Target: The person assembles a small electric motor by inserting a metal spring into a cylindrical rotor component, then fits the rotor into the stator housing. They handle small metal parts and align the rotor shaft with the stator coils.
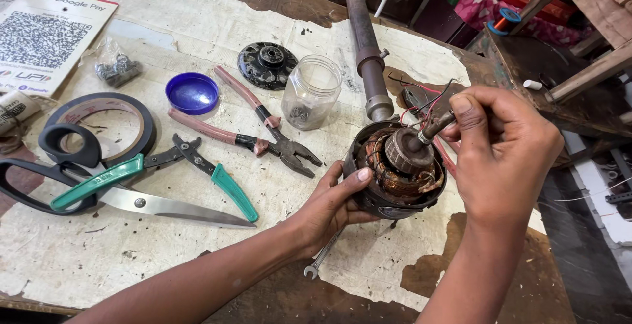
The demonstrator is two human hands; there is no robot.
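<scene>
Two hands work on a motor at the table's near right. Left hand cups its casing; right hand pinches the shaft. Pliers lie left.

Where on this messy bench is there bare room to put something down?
Bare patches: the near-left tabletop below the scissors, and the far stretch between the printed card and the black disc. Crowded: around the pliers, jar and motor, held by the left hand and right hand.
</scene>
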